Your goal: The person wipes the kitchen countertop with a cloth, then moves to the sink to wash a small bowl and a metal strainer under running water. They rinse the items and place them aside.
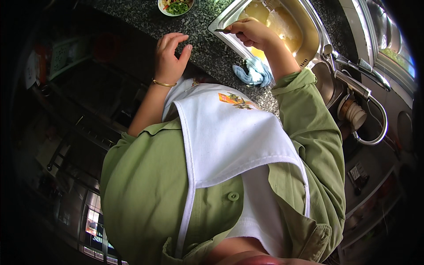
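My right hand (253,33) is over the near left part of a stainless steel sink (233,48), pinching a thin dark object (220,31). Most of that object is hidden by the fingers, so its kind is unclear. Yellowish, foamy water (293,25) stands in the basin. To the left, my left hand (170,61) hovers near the front edge of the speckled stone countertop (207,53), fingers apart and holding nothing. A crumpled light blue cloth (256,73) lies on the counter against the sink's near corner, below my right forearm.
At the counter's back stands a white bowl (161,10) of chopped greens (178,8) and red and pale pieces. Right of the sink are a chrome faucet (353,84), a stack of pale dishes (356,114) and a window (394,43). A green rack (69,58) is at far left.
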A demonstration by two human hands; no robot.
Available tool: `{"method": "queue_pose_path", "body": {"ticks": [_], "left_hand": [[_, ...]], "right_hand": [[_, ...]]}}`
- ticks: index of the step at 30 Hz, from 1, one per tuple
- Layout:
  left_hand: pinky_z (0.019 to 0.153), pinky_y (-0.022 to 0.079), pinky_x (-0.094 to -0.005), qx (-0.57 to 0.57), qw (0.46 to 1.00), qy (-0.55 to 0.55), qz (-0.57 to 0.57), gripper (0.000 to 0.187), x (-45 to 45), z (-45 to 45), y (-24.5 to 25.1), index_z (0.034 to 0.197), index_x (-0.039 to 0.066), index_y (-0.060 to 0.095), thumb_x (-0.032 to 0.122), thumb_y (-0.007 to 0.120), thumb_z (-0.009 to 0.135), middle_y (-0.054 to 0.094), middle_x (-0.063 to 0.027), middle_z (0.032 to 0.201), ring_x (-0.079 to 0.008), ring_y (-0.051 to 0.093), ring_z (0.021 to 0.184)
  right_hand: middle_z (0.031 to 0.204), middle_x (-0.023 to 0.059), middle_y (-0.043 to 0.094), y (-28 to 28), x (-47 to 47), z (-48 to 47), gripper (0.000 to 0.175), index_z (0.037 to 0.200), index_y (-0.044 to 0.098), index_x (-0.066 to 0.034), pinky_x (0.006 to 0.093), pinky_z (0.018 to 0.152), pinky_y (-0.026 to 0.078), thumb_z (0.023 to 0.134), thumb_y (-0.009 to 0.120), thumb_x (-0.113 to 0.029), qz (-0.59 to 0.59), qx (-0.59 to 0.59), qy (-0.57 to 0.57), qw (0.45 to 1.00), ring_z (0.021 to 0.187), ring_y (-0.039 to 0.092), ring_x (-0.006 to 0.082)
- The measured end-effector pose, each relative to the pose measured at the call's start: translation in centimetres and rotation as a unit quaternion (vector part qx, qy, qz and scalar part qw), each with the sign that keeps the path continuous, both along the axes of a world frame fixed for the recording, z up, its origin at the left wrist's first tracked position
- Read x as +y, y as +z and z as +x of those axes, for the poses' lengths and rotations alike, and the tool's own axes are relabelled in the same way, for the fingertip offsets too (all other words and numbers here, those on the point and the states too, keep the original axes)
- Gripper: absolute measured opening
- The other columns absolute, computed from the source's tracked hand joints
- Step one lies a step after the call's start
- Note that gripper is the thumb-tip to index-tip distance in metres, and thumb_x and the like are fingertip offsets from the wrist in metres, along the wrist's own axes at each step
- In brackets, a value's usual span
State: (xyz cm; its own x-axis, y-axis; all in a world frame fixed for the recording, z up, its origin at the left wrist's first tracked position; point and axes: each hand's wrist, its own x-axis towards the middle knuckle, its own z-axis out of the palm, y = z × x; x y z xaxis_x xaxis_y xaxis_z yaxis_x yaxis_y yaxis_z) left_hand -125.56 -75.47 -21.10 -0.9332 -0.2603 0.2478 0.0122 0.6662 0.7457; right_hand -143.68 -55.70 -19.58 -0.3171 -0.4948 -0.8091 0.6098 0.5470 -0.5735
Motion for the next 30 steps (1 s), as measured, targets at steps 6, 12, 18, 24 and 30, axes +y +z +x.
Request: {"method": "queue_pose_path", "body": {"ticks": [6,12,18,24,30], "left_hand": [[0.085,0.047,-0.0386,-0.085,0.995,-0.006,0.051,0.025,0.3,-0.2,-2.3,0.105,0.01,0.066,0.015,0.07,0.08,0.062,-0.0055,0.102,-0.0279,0.058,0.097],[0.096,0.03,-0.0463,-0.104,0.937,-0.085,-0.321,0.056,3.0,-0.4,-4.5,0.131,0.028,0.055,0.049,0.066,0.081,0.046,-0.0021,0.117,-0.0229,0.04,0.111],[0.107,0.032,-0.0474,-0.376,0.705,0.571,0.189,0.073,-8.9,4.8,-8.7,0.142,0.012,0.044,0.065,0.041,0.092,0.041,-0.0165,0.143,-0.037,0.041,0.127],[0.101,0.041,-0.0389,-0.398,0.593,0.653,0.251,0.036,-14.9,14.7,-15.1,0.104,0.004,0.064,0.035,0.063,0.087,0.062,-0.0137,0.116,-0.0248,0.054,0.117],[0.111,0.03,-0.0523,-0.432,0.734,0.455,0.26,0.112,-16.2,7.3,-16.9,0.154,0.017,0.008,0.037,0.082,0.072,0.013,-0.0149,0.158,-0.0371,0.024,0.141]], "right_hand": [[0.064,-0.0081,0.046,-1.2,0.4,2.1,0.02,0.103,0.068,-0.003,0.0185,0.046,0.027,0.09,0.057,-0.014,-0.026,0.038,-0.055,0.997,0.052,0.037,0.0015],[0.072,-0.0044,0.055,-3.7,0.0,5.4,0.026,0.111,0.066,-0.0022,0.0189,0.053,0.035,0.087,0.057,-0.008,-0.047,0.134,-0.082,0.987,0.06,0.045,0.0039],[0.065,-0.0066,0.048,-1.4,4.8,7.0,0.023,0.108,0.065,-0.0024,0.0198,0.048,0.03,0.09,0.055,-0.011,-0.008,0.157,-0.215,0.964,0.052,0.038,0.0033],[0.066,-0.0048,0.045,0.6,12.3,7.0,0.026,0.114,0.058,0.002,0.0209,0.048,0.029,0.09,0.056,-0.008,-0.051,0.176,-0.386,0.904,0.051,0.036,0.0047],[0.068,-0.0041,0.051,1.5,25.7,8.2,0.01,0.1,0.057,-0.0048,0.0209,0.046,0.034,0.091,0.057,-0.009,0.147,0.321,-0.613,0.707,0.054,0.045,0.0056]]}}
